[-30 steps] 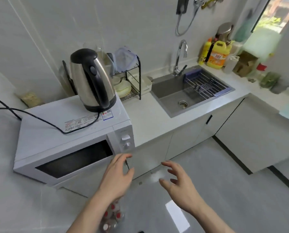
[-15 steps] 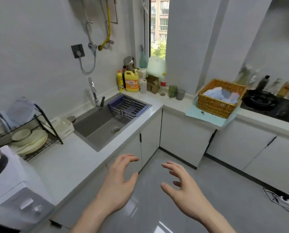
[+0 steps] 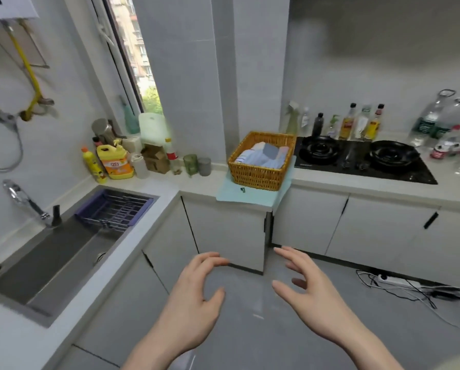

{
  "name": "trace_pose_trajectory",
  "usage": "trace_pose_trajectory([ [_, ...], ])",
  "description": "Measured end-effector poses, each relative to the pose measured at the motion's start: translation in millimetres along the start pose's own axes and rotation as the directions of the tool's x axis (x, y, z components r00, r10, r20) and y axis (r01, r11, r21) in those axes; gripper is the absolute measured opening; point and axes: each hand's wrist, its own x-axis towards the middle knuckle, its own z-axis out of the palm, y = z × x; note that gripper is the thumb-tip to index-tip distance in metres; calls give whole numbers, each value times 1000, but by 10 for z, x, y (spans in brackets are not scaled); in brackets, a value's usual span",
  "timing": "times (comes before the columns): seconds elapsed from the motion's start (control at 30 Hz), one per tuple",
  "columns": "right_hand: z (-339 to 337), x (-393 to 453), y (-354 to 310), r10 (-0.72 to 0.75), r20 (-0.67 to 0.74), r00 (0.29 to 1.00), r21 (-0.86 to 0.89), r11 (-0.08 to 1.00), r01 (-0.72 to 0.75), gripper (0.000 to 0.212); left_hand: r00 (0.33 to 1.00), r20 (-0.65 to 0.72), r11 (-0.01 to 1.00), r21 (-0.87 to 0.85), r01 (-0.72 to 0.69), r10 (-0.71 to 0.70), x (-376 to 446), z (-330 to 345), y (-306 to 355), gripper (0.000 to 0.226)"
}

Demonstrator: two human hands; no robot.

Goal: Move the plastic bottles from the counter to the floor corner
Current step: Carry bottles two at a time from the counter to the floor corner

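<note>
Both hands empty, bottles not yet picked up.

We hold our left hand (image 3: 194, 297) & right hand (image 3: 311, 292) out over the floor (image 3: 290, 337), fingers loosely spread, gripping nothing, apart w/ palms facing in, prob. readying a two-handed grab. The clear plastic bottles (image 3: 442, 129) stand on the surface (image 3: 383, 188) just right of the hob (image 3: 357, 156), well beyond our hands. Smaller sauce bottles (image 3: 357, 124) line the wall behind the hob; we can't tell if those are plastic. The basket (image 3: 260, 161) sits left of the hob. We judge next move is a reach toward the hob's right side.
</note>
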Motion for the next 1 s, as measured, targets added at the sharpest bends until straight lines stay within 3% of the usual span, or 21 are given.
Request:
trace_pose_trajectory([
  [0.3,-957,588,367,94,-243,966,-69,991,-114,55,970,138,976,-112,-187,202,1623,541,419,43],
  [0.53,-1522,947,501,136,-450,882,-44,984,-174,52,899,247,932,-130,-339,361,2699,878,730,41],
  [0.77,-2036,1112,759,194,-552,811,15,975,-223,51,821,332,885,-163,-435,465,3354,1370,1261,42],
  [1.0,-2862,1408,1220,203,-566,799,44,975,-217,52,800,354,875,-171,-453,484,3945,2018,1936,43],
])
